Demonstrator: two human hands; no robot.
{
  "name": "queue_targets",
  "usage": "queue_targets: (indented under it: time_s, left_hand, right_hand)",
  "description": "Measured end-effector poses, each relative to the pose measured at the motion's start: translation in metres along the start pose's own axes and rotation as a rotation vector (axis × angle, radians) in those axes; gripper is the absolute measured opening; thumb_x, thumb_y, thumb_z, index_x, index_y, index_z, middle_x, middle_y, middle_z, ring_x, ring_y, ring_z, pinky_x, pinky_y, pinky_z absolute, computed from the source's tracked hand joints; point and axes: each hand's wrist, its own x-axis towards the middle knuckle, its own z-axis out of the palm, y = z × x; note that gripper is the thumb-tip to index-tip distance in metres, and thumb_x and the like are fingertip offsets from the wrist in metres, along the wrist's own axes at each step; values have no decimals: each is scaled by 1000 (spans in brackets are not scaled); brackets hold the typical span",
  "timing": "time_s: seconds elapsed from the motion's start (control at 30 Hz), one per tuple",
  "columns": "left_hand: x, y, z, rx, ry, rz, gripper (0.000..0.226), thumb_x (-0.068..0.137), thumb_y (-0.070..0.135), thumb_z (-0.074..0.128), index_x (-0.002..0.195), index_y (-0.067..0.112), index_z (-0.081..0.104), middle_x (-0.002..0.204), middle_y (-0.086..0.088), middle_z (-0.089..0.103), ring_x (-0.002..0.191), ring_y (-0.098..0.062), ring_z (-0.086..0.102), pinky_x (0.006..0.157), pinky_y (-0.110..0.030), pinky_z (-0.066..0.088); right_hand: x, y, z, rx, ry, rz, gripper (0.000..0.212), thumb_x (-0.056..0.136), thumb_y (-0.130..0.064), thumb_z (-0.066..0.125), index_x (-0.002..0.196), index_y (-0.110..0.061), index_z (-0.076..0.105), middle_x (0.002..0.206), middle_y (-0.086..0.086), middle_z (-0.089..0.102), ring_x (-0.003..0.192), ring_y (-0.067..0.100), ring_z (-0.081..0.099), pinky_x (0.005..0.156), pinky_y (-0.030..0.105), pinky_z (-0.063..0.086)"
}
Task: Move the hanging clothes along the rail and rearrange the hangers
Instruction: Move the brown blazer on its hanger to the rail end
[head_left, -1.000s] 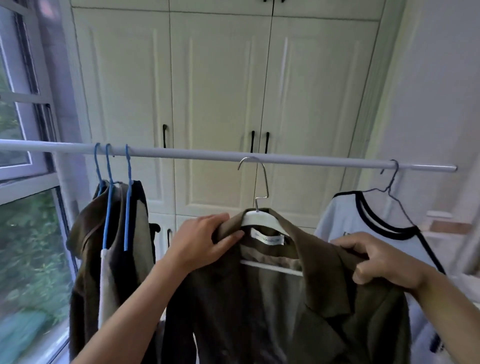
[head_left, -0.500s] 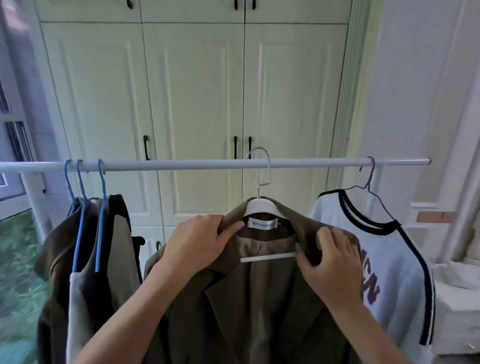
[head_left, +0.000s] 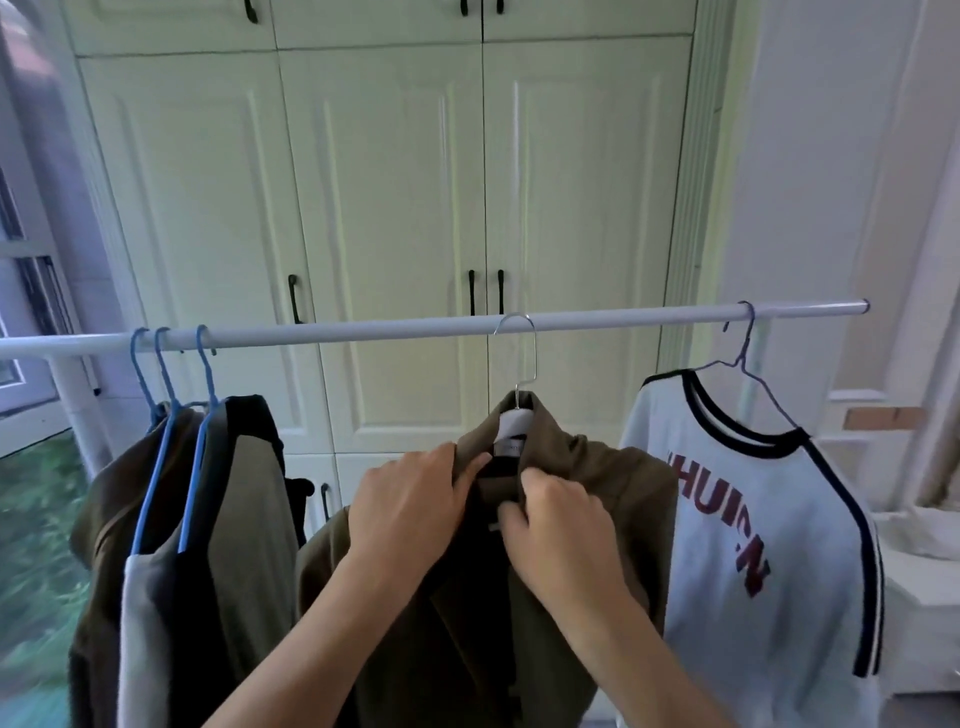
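A white rail runs across the view. An olive jacket hangs mid-rail on a white hanger with a silver hook over the rail. My left hand grips the jacket's left collar edge. My right hand grips the right collar edge, pulling both sides together at the front. Three blue hangers with dark and olive clothes hang bunched at the left. A white T-shirt with black trim and red letters hangs on a thin wire hanger near the rail's right end.
White cupboard doors with black handles stand behind the rail. A window with greenery outside is at the left. A white wall and a white ledge are at the right. The rail's upright post stands at the left.
My right hand moved from the jacket's right shoulder in to the collar. Both hands have drawn the open jacket front together. The view shifted right and upward.
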Motion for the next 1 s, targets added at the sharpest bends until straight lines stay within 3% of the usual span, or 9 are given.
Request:
queue_targets:
  time_s: [0.2,0.3,0.4,0.5,0.6,0.67,0.73,0.8,1.0]
  left_hand:
    - [-1,-5,-9,-90,199,69,50,100,62,40,79,21,59,59,4,65,46,-24,61,47,-32,46]
    - [6,-17,-17,-117,321,93,47,101,58,45,80,19,61,56,4,62,42,-25,59,45,-28,37]
    - [13,-30,-25,-154,376,96,51,101,60,41,83,18,64,55,2,62,44,-29,60,45,-28,32]
    - [19,-40,-26,-194,392,111,53,99,62,38,89,19,68,57,2,64,47,-29,62,48,-28,33]
    - [24,-44,-26,-236,373,136,58,98,65,35,100,21,72,61,3,67,52,-27,65,49,-32,44]
    - [26,-43,-23,-278,345,150,61,97,69,31,104,24,72,65,6,69,57,-23,67,52,-32,47]
    - [28,-41,-20,-308,307,161,61,96,71,29,109,29,72,70,10,70,62,-19,68,54,-31,45]
    - [29,-41,-18,-311,290,174,61,95,72,29,112,31,71,72,10,71,64,-17,69,55,-30,42]
    - [32,-45,-13,-396,234,248,47,97,69,36,89,30,62,72,12,64,64,-13,60,54,-24,36]
  right_hand:
    - [14,-5,-15,321,-60,78,16,92,-26,55,77,-21,56,65,-5,61,63,22,64,59,36,52]
    - [14,4,-35,309,-110,-117,11,96,-24,56,86,-28,54,66,-9,59,61,12,63,57,30,52]
    - [20,16,-66,197,-187,-270,26,98,-29,58,76,-34,45,61,-8,54,56,9,59,54,30,48]
    - [28,33,-101,138,-36,-436,28,101,-26,56,74,-21,50,59,-4,51,52,15,52,51,35,46]
    - [44,59,-130,-3,217,-520,7,93,-8,52,89,-10,57,85,1,53,82,19,51,82,26,47]
    - [59,79,-139,-98,62,-441,17,95,-23,49,106,-15,60,101,-4,53,101,14,47,100,21,36]
    - [67,91,-135,-150,-203,-332,33,98,-49,39,107,-26,60,97,-11,57,94,7,54,90,27,47]
    - [66,100,-125,-154,-316,-291,36,96,-59,35,100,-33,60,90,-14,59,83,5,59,78,35,55]
    - [54,112,-116,-20,-182,-336,18,100,-47,43,89,-43,56,81,-17,61,78,5,61,68,25,49]
